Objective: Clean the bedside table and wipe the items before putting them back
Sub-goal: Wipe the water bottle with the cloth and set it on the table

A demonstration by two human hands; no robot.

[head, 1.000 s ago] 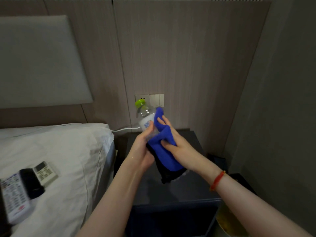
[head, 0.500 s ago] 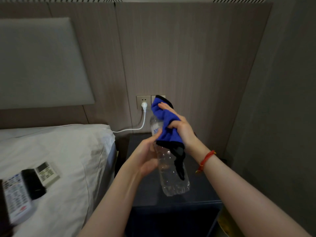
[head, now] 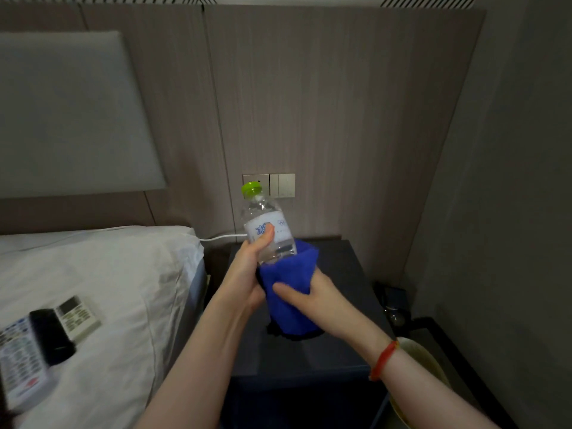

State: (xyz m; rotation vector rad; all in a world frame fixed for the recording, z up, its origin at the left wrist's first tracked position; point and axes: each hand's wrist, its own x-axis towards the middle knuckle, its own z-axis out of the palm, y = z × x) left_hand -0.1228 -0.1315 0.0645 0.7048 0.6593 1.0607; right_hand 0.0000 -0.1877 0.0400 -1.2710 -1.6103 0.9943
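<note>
So I had the water bottle (head: 266, 230) up in the air over the dark tabletop (head: 340, 305), tilted a bit, my left hand (head: 247, 274) clamped round its middle with the thumb on the label. It was clear plastic with a lime green cap (head: 251, 189) and a white label with blue characters, too blurry to read. My right hand (head: 312, 297) was closed on the blue cloth (head: 289, 292), wrapped round the bottle's lower half. Two remotes (head: 46, 339) and a black thing between them lay on the bed (head: 102, 274), well apart.
</note>
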